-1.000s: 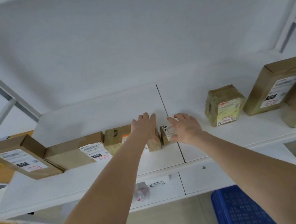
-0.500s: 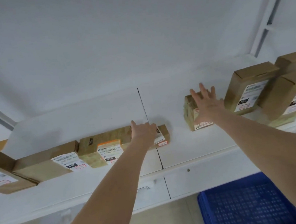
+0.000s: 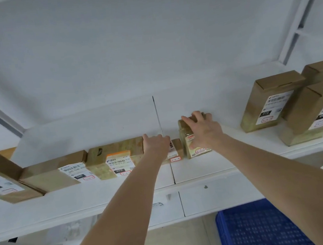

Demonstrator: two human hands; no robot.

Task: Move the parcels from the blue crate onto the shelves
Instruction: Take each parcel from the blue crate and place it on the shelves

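White shelving filled the view, with a pale wall behind the upper shelf [image 3: 203,166] and the blue crate [image 3: 261,228] on the floor below its right half. On that shelf, just right of the seam between its two boards, stood the small taped parcel [image 3: 188,139], upright, its short face with a label turned to the front edge and its long axis running back toward the wall. The right hand [image 3: 204,131] lay over its top and right side, fingers curled around the far top edge, thumb hidden (a grip, by the look of it, though whether it squeezed or merely rested I cannot tell). This hand was plainly the nearer one, so any slide toward the row on the left would be its work. Just beside, across the seam, the left hand [image 3: 156,145] pressed flat, fingers closed together, on the right end of a long flat parcel [image 3: 118,157], holding nothing. A small labelled box [image 3: 176,153] sat between the two. Farther left lay two more cartons; toward the right end stood three larger boxes [image 3: 269,106], well apart.
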